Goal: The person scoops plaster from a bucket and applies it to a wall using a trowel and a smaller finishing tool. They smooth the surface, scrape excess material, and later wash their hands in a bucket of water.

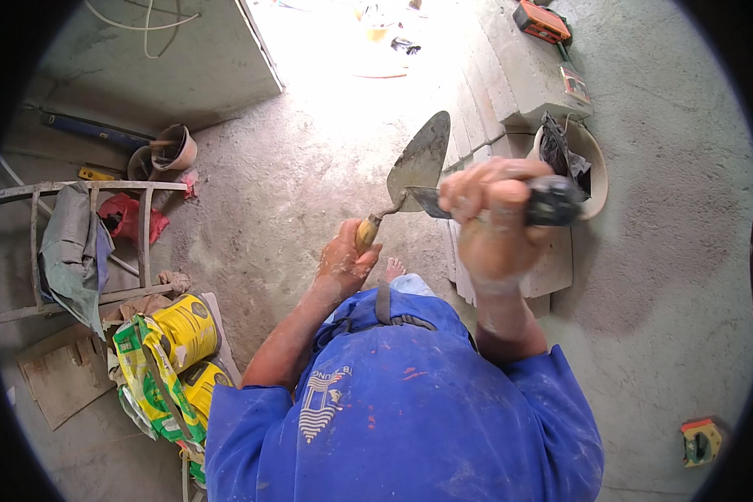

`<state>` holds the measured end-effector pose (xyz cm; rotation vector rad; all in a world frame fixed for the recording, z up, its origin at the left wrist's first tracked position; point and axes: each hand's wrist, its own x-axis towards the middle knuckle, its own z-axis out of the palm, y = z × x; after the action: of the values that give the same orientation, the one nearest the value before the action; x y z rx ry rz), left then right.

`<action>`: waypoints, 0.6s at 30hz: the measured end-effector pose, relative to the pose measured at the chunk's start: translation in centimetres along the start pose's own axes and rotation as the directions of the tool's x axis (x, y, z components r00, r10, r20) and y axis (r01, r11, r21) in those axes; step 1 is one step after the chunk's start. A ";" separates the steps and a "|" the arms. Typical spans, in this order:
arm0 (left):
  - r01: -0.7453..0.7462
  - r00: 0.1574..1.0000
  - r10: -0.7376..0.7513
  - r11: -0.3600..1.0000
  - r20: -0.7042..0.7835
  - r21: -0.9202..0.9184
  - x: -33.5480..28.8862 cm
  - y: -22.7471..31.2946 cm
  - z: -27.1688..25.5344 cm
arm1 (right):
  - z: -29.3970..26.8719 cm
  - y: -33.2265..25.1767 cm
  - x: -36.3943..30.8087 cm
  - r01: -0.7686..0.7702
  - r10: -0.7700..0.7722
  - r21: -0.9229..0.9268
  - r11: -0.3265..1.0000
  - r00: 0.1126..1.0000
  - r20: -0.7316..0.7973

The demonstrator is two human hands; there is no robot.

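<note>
My left hand [343, 255] is wrapped round the wooden handle of a pointed masonry trowel [422, 155], whose grey, mortar-stained blade points up and away from me. In front of my chest on the right, my right hand [498, 213] is closed round a black-handled tool [554, 201], slightly smeared by motion. A dark flat blade [431, 202] sticks out of that fist to the left, at the base of the trowel blade; whether the two touch I cannot tell. Whitish dust or mortar specks both hands.
Grey blocks [527, 75] are stacked ahead on the right, beside a bucket [596, 167] holding black plastic. To the left lie a metal ladder-like frame [146, 238], yellow-green bags [171, 360] and small buckets [176, 146]. A handsaw handle [701, 442] rests at lower right.
</note>
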<state>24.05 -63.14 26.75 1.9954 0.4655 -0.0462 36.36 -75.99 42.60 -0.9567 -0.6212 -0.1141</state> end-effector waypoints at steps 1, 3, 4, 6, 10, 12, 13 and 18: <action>0.000 1.000 0.000 1.000 0.005 -0.007 0.0 0.3 0.0 | -0.1 1.3 -0.8 -0.023 0.020 -0.070 0.997 0.999 -0.036; -0.009 1.000 0.009 1.000 0.030 -0.011 -0.1 0.9 0.0 | -1.8 5.3 -2.4 -0.178 0.179 -0.298 0.938 0.984 -0.026; -0.016 0.999 0.016 1.000 0.052 -0.004 -0.1 1.1 0.0 | -2.4 6.6 -3.0 -0.278 0.286 -0.371 0.886 0.958 -0.033; -0.009 0.999 0.008 1.000 0.049 0.022 -0.1 0.9 -0.2 | -1.9 5.5 -2.2 -0.367 0.367 -0.316 0.875 0.928 -0.063; -0.006 1.000 0.005 0.997 0.008 0.080 -0.2 0.0 -0.1 | 0.2 0.4 2.0 -0.156 0.156 0.000 0.988 0.985 0.075; -0.007 1.000 0.006 0.998 0.020 0.068 -0.1 0.5 -0.5 | 0.3 0.7 1.4 -0.135 0.138 -0.032 0.990 0.982 0.129; 0.003 0.999 -0.005 0.999 0.039 0.042 -0.2 1.4 -0.5 | 0.1 2.2 -0.8 -0.208 0.219 -0.128 0.970 0.972 0.082; -0.032 0.999 0.032 0.999 0.005 0.032 0.3 -0.8 0.2 | -1.6 4.2 -1.8 -0.322 0.326 -0.098 0.942 0.945 0.029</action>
<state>24.12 -62.93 25.85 2.0331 0.4325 -0.0382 37.04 -75.12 37.89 -1.1419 -0.4946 0.1746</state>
